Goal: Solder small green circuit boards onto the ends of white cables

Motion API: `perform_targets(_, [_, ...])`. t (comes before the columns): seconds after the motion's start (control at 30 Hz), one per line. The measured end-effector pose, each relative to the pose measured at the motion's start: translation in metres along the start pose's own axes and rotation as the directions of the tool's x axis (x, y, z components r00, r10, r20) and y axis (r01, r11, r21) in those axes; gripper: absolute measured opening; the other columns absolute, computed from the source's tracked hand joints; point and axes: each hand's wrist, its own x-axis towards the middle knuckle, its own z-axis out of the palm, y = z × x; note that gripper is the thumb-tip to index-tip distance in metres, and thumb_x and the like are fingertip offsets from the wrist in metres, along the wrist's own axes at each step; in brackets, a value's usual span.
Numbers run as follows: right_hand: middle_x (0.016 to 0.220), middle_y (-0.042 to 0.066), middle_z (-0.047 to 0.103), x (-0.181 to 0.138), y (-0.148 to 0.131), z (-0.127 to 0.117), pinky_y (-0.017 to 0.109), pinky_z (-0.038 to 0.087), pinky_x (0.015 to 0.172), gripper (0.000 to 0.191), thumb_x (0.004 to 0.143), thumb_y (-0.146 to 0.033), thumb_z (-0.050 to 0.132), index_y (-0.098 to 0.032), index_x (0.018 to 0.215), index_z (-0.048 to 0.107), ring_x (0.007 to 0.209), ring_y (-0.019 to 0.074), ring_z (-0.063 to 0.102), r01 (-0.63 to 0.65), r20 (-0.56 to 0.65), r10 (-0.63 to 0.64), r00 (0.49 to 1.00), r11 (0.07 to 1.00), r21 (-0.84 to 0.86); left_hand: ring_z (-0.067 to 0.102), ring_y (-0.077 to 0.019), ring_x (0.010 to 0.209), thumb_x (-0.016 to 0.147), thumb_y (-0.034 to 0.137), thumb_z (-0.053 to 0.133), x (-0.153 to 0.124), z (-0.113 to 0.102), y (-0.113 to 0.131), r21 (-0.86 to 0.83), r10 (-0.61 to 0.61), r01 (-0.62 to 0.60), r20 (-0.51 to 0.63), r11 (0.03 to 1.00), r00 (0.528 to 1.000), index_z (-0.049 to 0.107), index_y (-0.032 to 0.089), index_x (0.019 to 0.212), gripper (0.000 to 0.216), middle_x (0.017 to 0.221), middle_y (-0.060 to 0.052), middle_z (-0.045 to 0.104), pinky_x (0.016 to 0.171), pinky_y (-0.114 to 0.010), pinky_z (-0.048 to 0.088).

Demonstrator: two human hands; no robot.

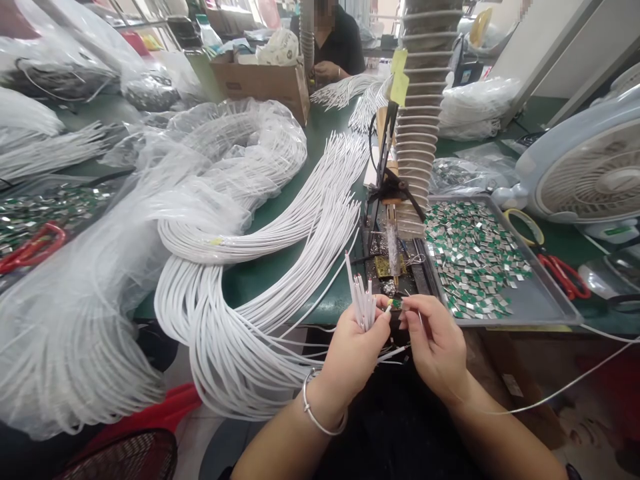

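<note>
A bunch of white cables (364,303) stands up out of my left hand (357,347), whose fingers are closed round it. Between its thumb and forefinger one cable end points at a small green circuit board (395,304). My right hand (435,337) pinches that board by its edge, and a thin wire-like piece shows near its fingertips. Both hands meet just below a soldering iron (393,250) held tip down in a stand. Whether the cable touches the board is too small to tell.
Right of the iron sits a grey tray (545,293) of small boards, with red-handled scissors (565,275) and a fan (595,153) beyond. Bundled white cables (260,247) cover the left. A ribbed hose (419,120) hangs above the iron. Another person (340,40) sits opposite.
</note>
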Motion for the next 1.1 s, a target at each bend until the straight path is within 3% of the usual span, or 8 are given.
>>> perform_targets(0.17, [0.105, 0.012, 0.063, -0.004, 0.004, 0.0, 0.032, 0.058, 0.064, 0.038, 0.085, -0.008, 0.044, -0.02, 0.119, 0.055, 0.089, 0.0201, 0.064, 0.178, -0.051, -0.181, 0.982, 0.982, -0.057, 0.026, -0.0037, 0.045, 0.074, 0.024, 0.064, 0.004, 0.0, 0.0, -0.047, -0.028, 0.027, -0.018, 0.999, 0.999, 0.058, 0.015, 0.083, 0.014, 0.056, 0.007, 0.043, 0.046, -0.018, 0.025])
perform_targets(0.4, [0.093, 0.007, 0.069, -0.005, 0.001, 0.002, 0.033, 0.059, 0.064, 0.028, 0.086, -0.01, 0.044, -0.023, 0.109, 0.054, 0.078, 0.0177, 0.069, 0.118, -0.129, -0.112, 0.985, 0.992, 0.043, 0.025, -0.0043, 0.044, 0.072, 0.026, 0.066, 0.003, 0.004, 0.008, -0.083, -0.038, 0.039, 0.004, 0.996, 0.999, 0.058, 0.015, 0.081, 0.016, 0.049, 0.009, 0.037, 0.045, -0.019, 0.023])
perform_targets(0.57, [0.092, 0.007, 0.069, 0.001, -0.001, -0.001, 0.036, 0.059, 0.071, 0.024, 0.084, -0.007, 0.047, -0.022, 0.099, 0.059, 0.086, 0.0191, 0.068, 0.147, -0.097, -0.147, 0.984, 0.989, -0.014, 0.028, -0.0032, 0.045, 0.068, 0.023, 0.068, 0.003, 0.007, 0.012, -0.098, -0.036, 0.034, -0.023, 0.995, 0.999, 0.056, 0.015, 0.068, 0.014, 0.059, 0.005, 0.048, 0.046, -0.02, 0.026])
perform_targets(0.8, [0.09, 0.008, 0.068, 0.006, -0.003, -0.002, 0.034, 0.058, 0.072, 0.023, 0.084, -0.007, 0.049, -0.021, 0.097, 0.061, 0.085, 0.0181, 0.067, 0.165, -0.098, -0.17, 0.981, 0.984, -0.062, 0.032, -0.0032, 0.047, 0.07, 0.021, 0.066, 0.002, 0.005, 0.012, -0.108, -0.018, 0.018, 0.004, 0.994, 1.0, 0.062, 0.015, 0.08, 0.012, 0.07, 0.002, 0.056, 0.049, -0.019, 0.031])
perform_targets(1.1, [0.09, 0.007, 0.068, 0.009, -0.007, -0.001, 0.033, 0.058, 0.072, 0.022, 0.084, -0.007, 0.049, -0.02, 0.096, 0.061, 0.084, 0.0177, 0.067, 0.191, -0.12, -0.202, 0.972, 0.977, -0.098, 0.032, -0.0037, 0.048, 0.072, 0.021, 0.063, 0.003, 0.006, 0.012, -0.071, -0.016, 0.015, -0.016, 0.997, 1.0, 0.06, 0.014, 0.084, 0.014, 0.068, 0.003, 0.053, 0.049, -0.019, 0.03])
